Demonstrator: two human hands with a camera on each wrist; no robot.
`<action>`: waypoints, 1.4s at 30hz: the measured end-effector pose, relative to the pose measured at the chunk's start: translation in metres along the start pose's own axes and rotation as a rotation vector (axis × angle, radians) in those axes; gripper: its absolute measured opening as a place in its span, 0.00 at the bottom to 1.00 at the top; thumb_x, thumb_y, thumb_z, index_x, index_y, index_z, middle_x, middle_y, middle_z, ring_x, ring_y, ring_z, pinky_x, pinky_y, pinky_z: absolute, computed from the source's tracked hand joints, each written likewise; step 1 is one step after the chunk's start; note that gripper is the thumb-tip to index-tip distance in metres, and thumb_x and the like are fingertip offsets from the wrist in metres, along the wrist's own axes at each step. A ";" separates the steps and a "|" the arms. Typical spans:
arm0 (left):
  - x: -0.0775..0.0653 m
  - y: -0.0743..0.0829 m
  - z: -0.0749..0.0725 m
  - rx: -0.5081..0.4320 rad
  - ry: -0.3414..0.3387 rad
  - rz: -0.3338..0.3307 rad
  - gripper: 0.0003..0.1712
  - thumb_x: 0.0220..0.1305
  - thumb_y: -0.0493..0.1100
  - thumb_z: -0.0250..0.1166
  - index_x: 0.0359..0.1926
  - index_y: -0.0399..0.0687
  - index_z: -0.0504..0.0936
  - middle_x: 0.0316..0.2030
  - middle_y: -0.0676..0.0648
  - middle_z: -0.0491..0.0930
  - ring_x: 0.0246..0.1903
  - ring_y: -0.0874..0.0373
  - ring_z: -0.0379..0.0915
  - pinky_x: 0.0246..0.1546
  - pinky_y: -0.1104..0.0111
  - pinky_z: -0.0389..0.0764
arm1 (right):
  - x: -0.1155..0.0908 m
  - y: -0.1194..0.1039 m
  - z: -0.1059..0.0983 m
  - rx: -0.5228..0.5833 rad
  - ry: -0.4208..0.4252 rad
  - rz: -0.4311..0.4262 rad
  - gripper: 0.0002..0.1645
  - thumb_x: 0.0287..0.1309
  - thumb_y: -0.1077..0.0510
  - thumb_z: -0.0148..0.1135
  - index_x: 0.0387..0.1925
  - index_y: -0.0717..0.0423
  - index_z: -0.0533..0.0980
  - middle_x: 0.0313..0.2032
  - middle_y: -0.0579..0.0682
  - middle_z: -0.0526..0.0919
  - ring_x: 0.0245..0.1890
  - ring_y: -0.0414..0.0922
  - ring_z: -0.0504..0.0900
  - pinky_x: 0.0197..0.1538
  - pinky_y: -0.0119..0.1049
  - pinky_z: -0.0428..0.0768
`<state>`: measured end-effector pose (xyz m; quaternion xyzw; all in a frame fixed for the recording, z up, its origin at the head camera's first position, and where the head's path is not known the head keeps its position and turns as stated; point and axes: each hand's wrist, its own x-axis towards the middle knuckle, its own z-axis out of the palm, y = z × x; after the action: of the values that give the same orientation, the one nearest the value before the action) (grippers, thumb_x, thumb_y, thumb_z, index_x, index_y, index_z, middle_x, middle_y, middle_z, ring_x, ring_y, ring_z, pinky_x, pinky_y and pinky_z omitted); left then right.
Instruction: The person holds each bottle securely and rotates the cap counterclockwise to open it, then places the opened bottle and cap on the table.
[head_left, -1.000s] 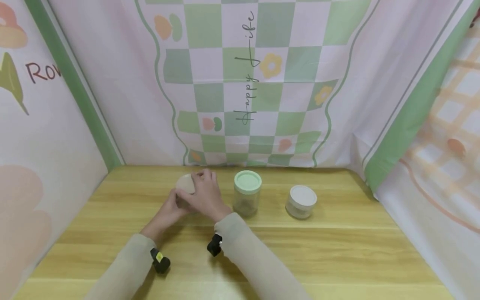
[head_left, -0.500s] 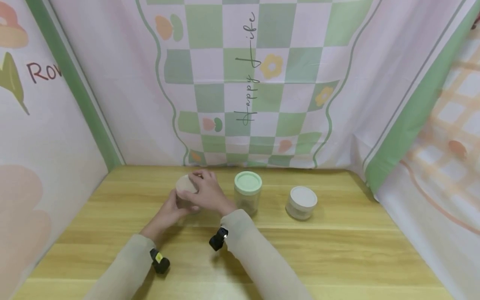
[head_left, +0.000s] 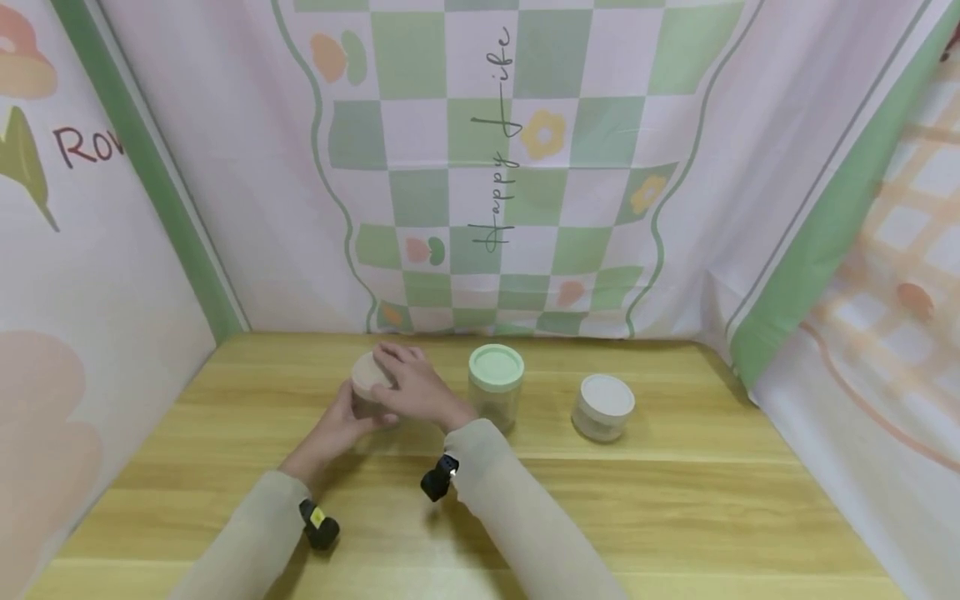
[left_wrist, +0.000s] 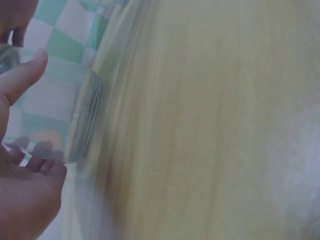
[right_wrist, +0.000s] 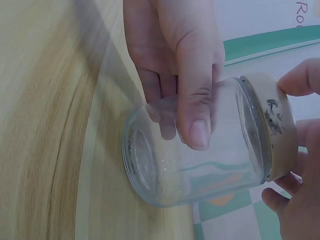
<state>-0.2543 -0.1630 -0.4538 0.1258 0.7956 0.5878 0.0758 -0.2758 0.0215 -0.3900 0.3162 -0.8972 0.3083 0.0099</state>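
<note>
My left hand (head_left: 330, 429) grips the side of a clear glass jar (right_wrist: 225, 160), its thumb along one side and fingers on the other. A beige lid (right_wrist: 282, 125) with a dark mark on its side sits on top of this jar. At the lid's rim, the thumb and fingers of my right hand (head_left: 422, 390) hold it from above. The head view shows the jar upright at the table's back left, its glass mostly hidden behind both hands. Close to my right hand stands a taller jar (head_left: 495, 407) with a pale green lid (head_left: 496, 365).
Farther right on the wooden table (head_left: 645, 517) is a short, wide jar (head_left: 600, 427) with a white lid (head_left: 607, 395). A checked fabric backdrop (head_left: 480, 208) hangs behind the table's far edge, with more printed cloth at both sides.
My right hand has turned slightly on the beige lid, and its wrist has shifted a little to the right. My left hand and the other two jars have stayed in place.
</note>
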 end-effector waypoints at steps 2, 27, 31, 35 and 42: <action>0.000 -0.001 -0.001 0.001 0.001 0.003 0.59 0.64 0.50 0.71 0.77 0.38 0.38 0.75 0.31 0.44 0.72 0.35 0.47 0.70 0.42 0.52 | 0.000 -0.001 0.001 -0.055 -0.007 -0.018 0.43 0.65 0.42 0.51 0.76 0.55 0.58 0.76 0.53 0.57 0.72 0.54 0.57 0.70 0.53 0.63; 0.001 -0.002 0.002 -0.043 -0.037 0.067 0.51 0.68 0.37 0.66 0.77 0.43 0.39 0.75 0.34 0.44 0.72 0.35 0.49 0.68 0.40 0.58 | -0.003 -0.016 0.017 -0.287 0.336 0.059 0.43 0.60 0.26 0.58 0.59 0.57 0.76 0.51 0.56 0.72 0.49 0.49 0.69 0.52 0.42 0.73; 0.000 -0.002 0.002 -0.053 -0.029 0.056 0.50 0.67 0.34 0.65 0.76 0.39 0.40 0.74 0.32 0.44 0.71 0.33 0.49 0.68 0.40 0.57 | -0.002 -0.017 0.019 -0.301 0.346 0.074 0.43 0.60 0.28 0.60 0.59 0.59 0.76 0.50 0.57 0.71 0.48 0.50 0.69 0.50 0.41 0.74; 0.000 -0.002 0.002 -0.033 -0.017 0.047 0.49 0.66 0.35 0.66 0.76 0.36 0.41 0.74 0.30 0.44 0.72 0.32 0.47 0.69 0.39 0.53 | -0.001 -0.017 0.021 -0.305 0.343 0.085 0.43 0.59 0.29 0.62 0.59 0.60 0.76 0.51 0.58 0.71 0.49 0.50 0.69 0.50 0.41 0.74; -0.001 -0.001 0.000 -0.013 -0.021 0.039 0.50 0.68 0.37 0.65 0.76 0.37 0.39 0.75 0.31 0.40 0.73 0.33 0.42 0.70 0.37 0.47 | 0.001 -0.017 0.022 -0.312 0.330 0.092 0.44 0.59 0.28 0.61 0.60 0.60 0.76 0.52 0.58 0.71 0.51 0.50 0.69 0.51 0.40 0.75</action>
<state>-0.2534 -0.1635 -0.4544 0.1470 0.7884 0.5928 0.0736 -0.2624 -0.0020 -0.3985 0.2149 -0.9336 0.2137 0.1909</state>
